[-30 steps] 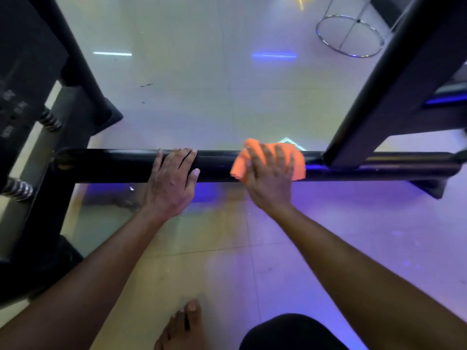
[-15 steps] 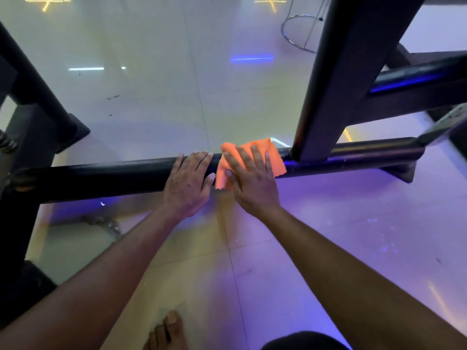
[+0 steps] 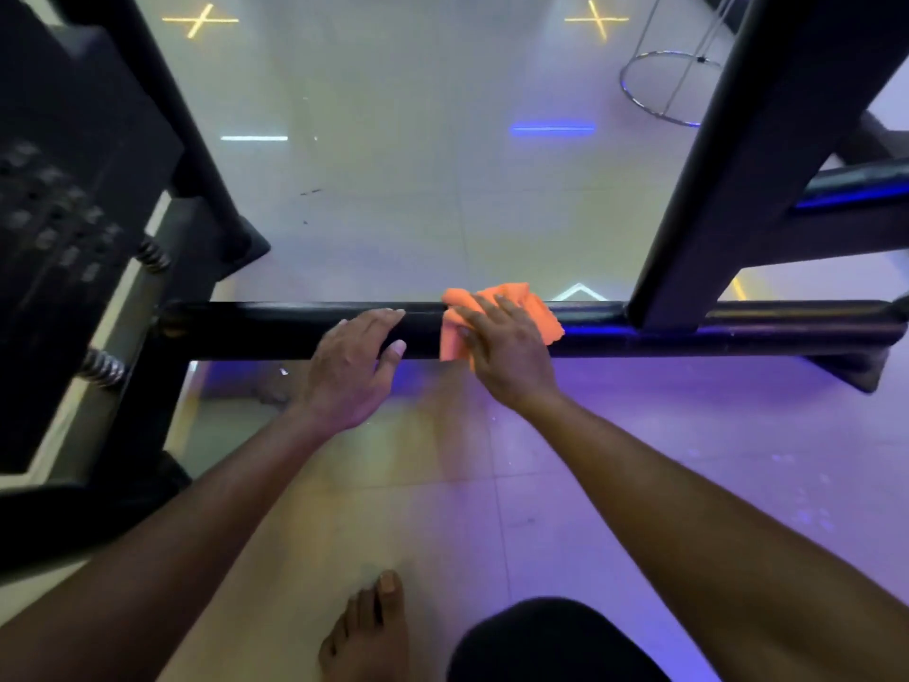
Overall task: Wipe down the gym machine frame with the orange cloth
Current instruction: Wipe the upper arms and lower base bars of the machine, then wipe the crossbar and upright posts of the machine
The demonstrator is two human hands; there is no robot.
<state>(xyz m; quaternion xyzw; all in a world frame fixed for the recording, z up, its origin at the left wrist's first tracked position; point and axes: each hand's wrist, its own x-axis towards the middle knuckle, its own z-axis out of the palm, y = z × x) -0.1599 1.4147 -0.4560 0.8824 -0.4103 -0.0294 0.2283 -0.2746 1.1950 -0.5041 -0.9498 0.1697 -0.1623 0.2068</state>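
Near, at 6 o'clock: our bare foot (image 3: 366, 627) on the tiled floor (image 3: 565, 484), dark knee just R of it.

Mid: both forearms reach up to the horizontal frame bar (image 3: 275, 329). Left hand (image 3: 351, 366) rests on the bar, fingers fairly straight over the top, thumb along the near side; loose brace, nothing gripped. Right hand (image 3: 506, 351) lies flat, fingers spread, pressing the orange cloth (image 3: 536, 307) onto the bar at approx. centre, just R of the left hand.

Handling, our est.: cloth light, soft, crumples w/o resistance; palm pressure suits it, bunch it if it slides. Bar rigid, glossy, prob. slick; no give.

Far: angled upright (image 3: 738, 164) joins the bar at 3 o'clock from the cloth; weight stack (image 3: 54, 214) at 9 o'clock, blurred, so pin detail unclear. Chrome ring (image 3: 659, 86) at 1 o'clock.

Vs 0.5 s ago: cloth and right hand sit a bit further from the upright joint; hands still close together, left hand still bracing.
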